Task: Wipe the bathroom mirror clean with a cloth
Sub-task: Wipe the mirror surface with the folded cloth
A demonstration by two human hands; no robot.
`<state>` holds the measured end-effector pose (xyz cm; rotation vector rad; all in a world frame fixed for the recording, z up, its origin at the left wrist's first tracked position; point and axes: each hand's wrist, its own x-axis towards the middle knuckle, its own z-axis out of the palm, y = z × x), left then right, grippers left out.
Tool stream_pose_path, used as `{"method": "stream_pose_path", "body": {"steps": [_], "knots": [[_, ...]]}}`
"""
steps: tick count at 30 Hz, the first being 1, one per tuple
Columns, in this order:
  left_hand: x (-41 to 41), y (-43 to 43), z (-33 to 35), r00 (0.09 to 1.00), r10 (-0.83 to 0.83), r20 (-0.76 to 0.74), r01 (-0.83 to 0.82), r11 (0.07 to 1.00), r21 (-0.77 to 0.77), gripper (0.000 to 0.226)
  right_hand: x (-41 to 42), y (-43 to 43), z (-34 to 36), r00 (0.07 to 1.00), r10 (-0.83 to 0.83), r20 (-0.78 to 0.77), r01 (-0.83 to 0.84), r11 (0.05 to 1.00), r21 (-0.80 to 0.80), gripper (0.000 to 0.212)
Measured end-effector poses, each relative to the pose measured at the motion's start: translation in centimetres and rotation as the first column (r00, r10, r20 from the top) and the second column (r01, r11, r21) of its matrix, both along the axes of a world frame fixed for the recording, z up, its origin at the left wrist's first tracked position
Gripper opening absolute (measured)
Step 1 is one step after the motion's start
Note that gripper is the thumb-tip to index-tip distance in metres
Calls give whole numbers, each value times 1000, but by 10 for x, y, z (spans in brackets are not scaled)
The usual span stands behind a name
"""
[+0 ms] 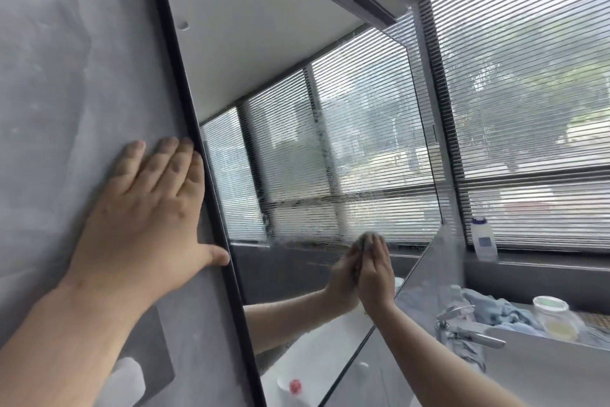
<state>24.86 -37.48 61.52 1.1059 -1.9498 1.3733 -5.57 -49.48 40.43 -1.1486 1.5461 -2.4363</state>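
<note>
Two hands, one cloth (368, 238), one mirror (297, 93).
Left hand (145, 218) lay released, flat on the wall (66, 76); right hand (376, 271), fingers straight, pressed the cloth low on the mirror. One bottle (484, 238) stood on the sill (544, 263).

We see the left hand (145, 225) and right hand (374, 274) bare. Left forearm (66, 340) and right forearm (429, 354) are bare too.

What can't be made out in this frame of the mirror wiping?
Head view:
- Cloth: mostly hidden under the right hand; only a bit shows above the fingertips.
- White bottle label: too small and blurred to read.
- Mirror bottom: cut off by the picture's lower edge.
</note>
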Motion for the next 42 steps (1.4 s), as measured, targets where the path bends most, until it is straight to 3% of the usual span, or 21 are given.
{"method": "stream_pose_path", "body": {"steps": [3, 6, 10, 13, 16, 19, 22, 24, 28, 36, 38, 39, 42], "knots": [[-1, 0, -12, 998, 59, 36, -60, 997, 43, 151, -24, -14, -51, 980, -16, 200, -9, 992, 127, 21], [-2, 2, -14, 994, 104, 44, -106, 993, 43, 153, -34, -34, -89, 942, -26, 334, -48, 976, 211, 19], [-2, 5, -14, 985, 163, 56, -165, 985, 42, 152, -22, -29, -69, 940, -27, 340, -45, 979, 200, 16], [-2, 9, -15, 973, 219, 75, -221, 975, 23, 152, 2, -18, -28, 972, 65, 225, -84, 994, 76, 22], [-2, 10, -15, 976, 209, 65, -211, 977, 15, 151, 29, -2, 11, 988, 110, 112, -113, 993, 19, 47], [-2, 8, -15, 991, 134, 29, -135, 990, 47, 152, 74, 25, 48, 985, 82, -149, -101, 987, -123, 50], [-2, 6, -16, 996, 92, 6, -92, 993, 72, 149, 119, 51, 61, 841, -87, -535, -102, 944, -313, 43], [-2, 6, -16, 997, 76, -6, -76, 995, 70, 146, 138, 66, 61, 742, -114, -661, -175, 918, -355, 42], [-3, 7, -18, 997, 69, -32, -67, 995, 71, 144, 134, 74, 41, 639, -181, -748, -159, 920, -359, 44], [-1, 7, -28, 999, 42, -33, -40, 998, 52, 132, 117, 77, -62, 390, -177, -904, -224, 934, -280, 50], [-1, 7, -28, 999, 40, -31, -38, 998, 48, 131, 108, 71, -52, 415, -148, -898, -204, 946, -251, 51], [-1, 6, -28, 999, 39, -32, -37, 998, 46, 131, 102, 66, -45, 480, -135, -867, -166, 956, -240, 52], [-1, 5, -28, 999, 32, -31, -30, 999, 38, 131, 69, 41, -38, 802, -64, -593, -5, 994, -113, 49]]}}
